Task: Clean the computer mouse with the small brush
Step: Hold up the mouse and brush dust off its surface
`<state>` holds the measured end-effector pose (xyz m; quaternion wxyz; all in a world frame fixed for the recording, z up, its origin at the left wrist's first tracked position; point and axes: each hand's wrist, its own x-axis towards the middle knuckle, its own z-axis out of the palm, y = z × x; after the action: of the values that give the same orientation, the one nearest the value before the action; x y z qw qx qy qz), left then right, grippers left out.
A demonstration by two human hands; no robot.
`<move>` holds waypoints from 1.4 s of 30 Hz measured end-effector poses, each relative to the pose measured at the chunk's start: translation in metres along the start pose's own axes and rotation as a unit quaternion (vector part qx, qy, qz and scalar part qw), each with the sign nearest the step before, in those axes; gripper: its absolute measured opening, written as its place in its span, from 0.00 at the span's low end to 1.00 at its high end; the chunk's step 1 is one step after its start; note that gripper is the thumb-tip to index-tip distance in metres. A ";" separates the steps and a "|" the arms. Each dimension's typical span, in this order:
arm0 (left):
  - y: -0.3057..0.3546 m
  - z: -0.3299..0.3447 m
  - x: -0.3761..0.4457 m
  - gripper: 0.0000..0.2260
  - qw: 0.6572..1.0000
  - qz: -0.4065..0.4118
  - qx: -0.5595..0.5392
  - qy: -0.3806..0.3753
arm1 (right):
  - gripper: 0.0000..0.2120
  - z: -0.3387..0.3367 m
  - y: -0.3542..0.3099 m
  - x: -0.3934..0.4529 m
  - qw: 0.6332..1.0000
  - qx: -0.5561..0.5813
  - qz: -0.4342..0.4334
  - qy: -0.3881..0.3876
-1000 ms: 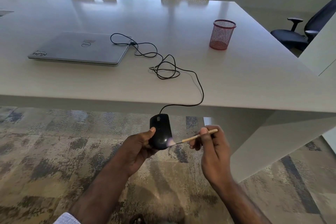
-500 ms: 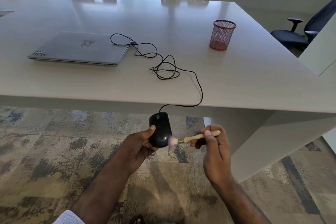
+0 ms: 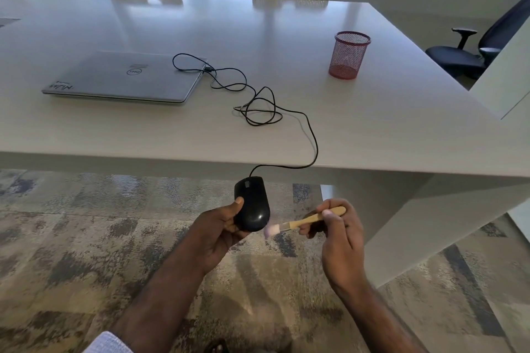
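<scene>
The near edge of the pale, matte desk (image 3: pixel 372 129) runs straight across the view, and both hands work in front of and below it, over a mottled grey-and-tan carpet (image 3: pixel 71 252) with open floor to either side. The left hand (image 3: pixel 218 233) has its grip clamped on the black computer mouse (image 3: pixel 252 205), thumb pressed on its left flank and fingers curled beneath; the mouse is smooth, glossy and oval, held in the air just below the desk edge with its buttons pointing away. Its thin black cable (image 3: pixel 314 146) climbs over the edge and lies in loose loops on the desktop, ending beside a closed silver laptop (image 3: pixel 126 77). The right hand (image 3: pixel 341 241) has its grip pinched shut on the light wooden handle of the small brush (image 3: pixel 304 221), held nearly level; the pale pink bristles, blurred, sit just beside the mouse's rear right corner, and contact cannot be judged. A red wire-mesh cup (image 3: pixel 348 56) stands upright, well apart on the right of the desk. A black office chair (image 3: pixel 470 54) sits beyond the far right corner.
</scene>
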<state>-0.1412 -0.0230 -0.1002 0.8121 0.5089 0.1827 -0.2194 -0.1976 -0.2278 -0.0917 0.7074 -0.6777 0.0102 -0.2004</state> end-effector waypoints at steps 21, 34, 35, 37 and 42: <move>-0.003 -0.004 0.003 0.23 1.000 0.001 -0.023 -0.020 | 0.08 0.007 -0.011 -0.003 0.998 -0.007 -0.038 0.052; -0.002 -0.004 0.001 0.14 0.999 -0.008 -0.049 -0.002 | 0.09 0.011 -0.008 -0.010 0.998 -0.016 -0.045 0.028; -0.002 -0.004 0.001 0.13 0.999 -0.010 -0.049 -0.002 | 0.09 0.012 -0.008 -0.010 0.998 -0.023 -0.048 0.022; -0.003 -0.004 0.002 0.14 0.998 -0.013 -0.059 0.001 | 0.08 0.014 -0.006 -0.012 0.998 -0.034 -0.050 -0.001; -0.001 -0.003 0.003 0.15 0.997 -0.017 -0.073 -0.002 | 0.09 0.012 -0.001 -0.020 0.996 -0.055 -0.054 -0.042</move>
<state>-0.1398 -0.0214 -0.1035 0.8436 0.4447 0.2050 -0.2202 -0.2129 -0.2105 -0.0954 0.6573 -0.7226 -0.0448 -0.2092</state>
